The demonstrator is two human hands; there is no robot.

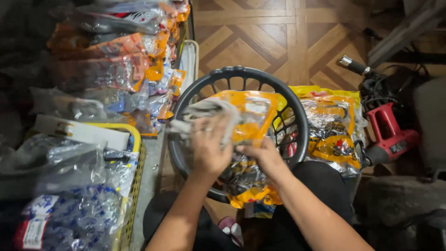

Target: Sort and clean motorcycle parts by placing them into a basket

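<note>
Both forearms rise from the bottom edge of the view, over dark-clad knees, and meet above a dark round plastic basket (297,116). Left hand (209,146) is closed in a firm grip on a pale grey cloth (204,109), which bunches up out of the fist and trails off to the left. Right hand (265,155) lies just beside it, lower — fingers curled onto an orange-and-clear plastic packet (251,116) that stands tilted in the basket; how tightly that grip closes I cannot tell, since the fingertips are hidden behind the packet's edge. Cloth and packet touch, the cloth pressed against the packet's upper left face.

As for progress, I judge the work to be somewhere in the middle: the basket holds more such packets beneath the one in hand, and a further stack of orange packets (332,130) lies just outside its right rim, while a long row of similar packets (121,60) is laid out to the left. Near the left knee sits a yellow crate (132,186) filled with clear bags printed in blue (79,214). A red power tool (388,132) rests on the parquet floor (260,32) at the right.
</note>
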